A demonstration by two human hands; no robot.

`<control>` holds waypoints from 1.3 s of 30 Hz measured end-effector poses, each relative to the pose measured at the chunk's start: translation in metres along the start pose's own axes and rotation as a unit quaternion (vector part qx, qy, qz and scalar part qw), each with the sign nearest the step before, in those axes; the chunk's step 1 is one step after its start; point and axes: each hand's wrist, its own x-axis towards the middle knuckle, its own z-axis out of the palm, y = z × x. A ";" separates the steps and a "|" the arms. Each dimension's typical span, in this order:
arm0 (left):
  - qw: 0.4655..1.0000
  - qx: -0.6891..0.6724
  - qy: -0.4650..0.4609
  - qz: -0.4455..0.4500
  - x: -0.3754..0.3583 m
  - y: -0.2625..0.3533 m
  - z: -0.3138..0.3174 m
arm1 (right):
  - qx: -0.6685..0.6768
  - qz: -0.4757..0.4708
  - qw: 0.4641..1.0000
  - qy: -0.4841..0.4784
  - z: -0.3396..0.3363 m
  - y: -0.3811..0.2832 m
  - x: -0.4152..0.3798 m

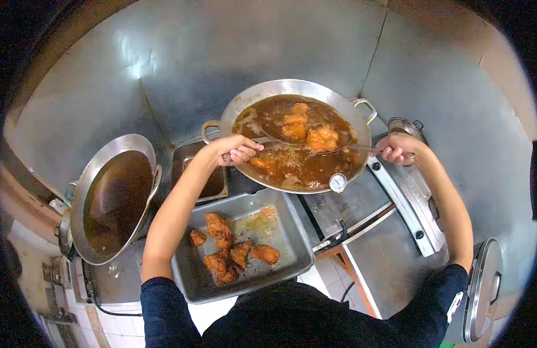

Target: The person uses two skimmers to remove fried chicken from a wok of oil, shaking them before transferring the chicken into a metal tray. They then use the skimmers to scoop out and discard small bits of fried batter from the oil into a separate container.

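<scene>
My left hand (239, 149) is closed around the thin metal handle of a skimmer (271, 140), which reaches over a large wok (268, 88) of dark frying oil. From the other side, my right hand (398, 149) grips a second metal handle, a long-handled utensil (358, 147) whose head is largely hidden. Golden fried chicken pieces (323, 138) rest on the utensils above the oil, and others float below. A dial thermometer (338, 182) sits at the wok's near rim. Closer to me, a deep grey tray (304, 249) holds several browned chicken pieces (222, 232).
On the left stands another wok (142, 143) with dark oil. A small rectangular metal pan (205, 196) lies between the woks, behind the tray. At right are a portable gas stove (416, 203), a metal pot (409, 124) and a round lid (486, 290). Metal sheeting lines the back.
</scene>
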 end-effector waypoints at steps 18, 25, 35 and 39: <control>0.990 -0.125 -0.011 0.056 0.056 -0.034 0.038 | -0.200 -0.105 0.969 0.098 0.031 -0.037 0.036; 0.957 -0.283 -0.016 0.069 0.075 -0.036 0.059 | -0.548 -0.149 0.799 0.198 0.062 -0.072 0.043; 0.961 -0.222 -0.004 0.166 0.076 -0.045 0.076 | -0.572 -0.223 0.715 0.333 0.056 -0.059 0.035; 0.964 -0.193 0.034 0.179 0.081 -0.044 0.080 | -0.573 -0.225 0.699 0.364 0.020 -0.050 0.061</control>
